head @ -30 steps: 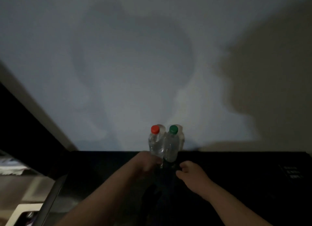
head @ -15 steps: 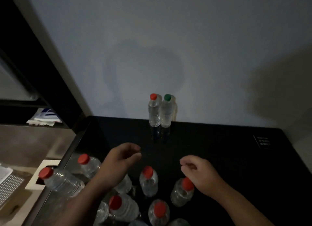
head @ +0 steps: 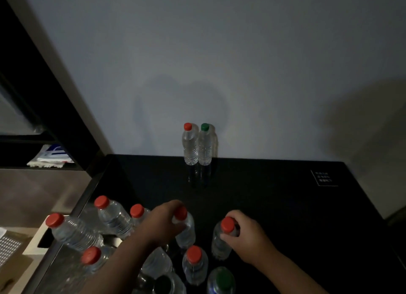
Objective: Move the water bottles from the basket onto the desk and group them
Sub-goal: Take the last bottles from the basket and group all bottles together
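Two clear water bottles stand side by side, touching, at the far edge of the black desk (head: 274,205) against the wall: one red-capped (head: 190,145), one green-capped (head: 204,146). Near me is a cluster of several clear bottles, mostly red-capped, some upright, some leaning. My left hand (head: 163,225) is closed around the neck of an upright red-capped bottle (head: 185,233). My right hand (head: 247,236) grips the top of another upright red-capped bottle (head: 220,242). A green-capped bottle (head: 220,281) stands at the bottom edge. No basket is clearly visible.
A black frame post (head: 55,91) rises at the left, with a shelf holding folded cloth (head: 51,158). A white perforated object (head: 8,247) lies on the floor at lower left. A small white label (head: 324,177) marks the desk's far right. A grey wall stands behind.
My view has tilted down from the wall, showing the near bottles. Both hands drew back from the far pair and closed on two red-capped bottles near me.
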`<state>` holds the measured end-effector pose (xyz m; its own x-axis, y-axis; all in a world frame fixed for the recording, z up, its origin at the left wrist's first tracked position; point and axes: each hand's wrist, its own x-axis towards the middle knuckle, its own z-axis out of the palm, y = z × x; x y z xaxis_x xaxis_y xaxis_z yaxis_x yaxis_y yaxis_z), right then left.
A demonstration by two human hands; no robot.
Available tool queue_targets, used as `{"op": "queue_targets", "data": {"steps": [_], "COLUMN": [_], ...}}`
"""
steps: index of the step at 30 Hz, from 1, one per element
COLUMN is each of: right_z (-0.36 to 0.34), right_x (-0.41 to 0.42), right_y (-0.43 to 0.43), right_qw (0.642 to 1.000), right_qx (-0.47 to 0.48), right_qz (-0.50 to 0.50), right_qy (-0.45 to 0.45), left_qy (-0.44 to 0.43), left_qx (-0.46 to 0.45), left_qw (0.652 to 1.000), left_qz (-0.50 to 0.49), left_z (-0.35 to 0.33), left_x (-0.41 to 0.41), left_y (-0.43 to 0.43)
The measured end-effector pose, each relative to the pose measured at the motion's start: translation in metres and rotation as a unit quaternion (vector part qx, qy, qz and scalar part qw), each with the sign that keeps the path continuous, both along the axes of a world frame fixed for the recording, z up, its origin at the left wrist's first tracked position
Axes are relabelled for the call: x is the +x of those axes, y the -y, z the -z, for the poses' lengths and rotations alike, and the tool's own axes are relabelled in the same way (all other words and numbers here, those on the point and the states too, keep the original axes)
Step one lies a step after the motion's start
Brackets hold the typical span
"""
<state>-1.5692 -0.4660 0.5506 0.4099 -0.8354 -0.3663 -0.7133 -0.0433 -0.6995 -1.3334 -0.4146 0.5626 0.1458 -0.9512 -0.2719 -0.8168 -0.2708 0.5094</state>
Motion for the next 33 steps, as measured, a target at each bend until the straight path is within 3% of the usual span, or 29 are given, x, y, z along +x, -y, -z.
{"op": "queue_targets", "data": {"steps": [6,12,19,25,33], "right_z": [0.008,0.007,-0.002,0.011,0.034], "right_x": [0.009,0.035,0.075,0.106,0.129], "right_y": [0.001,0.033,0.119,0.193,0.233], "right_qw": [0.998,0.991,0.984,0.981,0.978], "right_qx": [0.011,-0.062,-0.108,-0.122,-0.115], "right_qz": [0.065,0.112,0.107,0.084,0.082], "right_qy": [0.013,0.046,0.091,0.123,0.153], "left_qy": [0.024,-0.042,-0.025,-0.052,-0.083], "left_qx": [0.036,-0.012,-0.097,-0.100,-0.124], "left_qw": [0.998,0.999,0.993,0.986,0.980], "left_qz": [0.044,-0.010,-0.060,-0.124,-0.131], "left_z": [0.004,-0.014,-0.015,0.007,0.031], "left_x": [0.015,0.034,0.048,0.057,0.070], "left_y": [0.033,0.080,0.147,0.201,0.236]}}
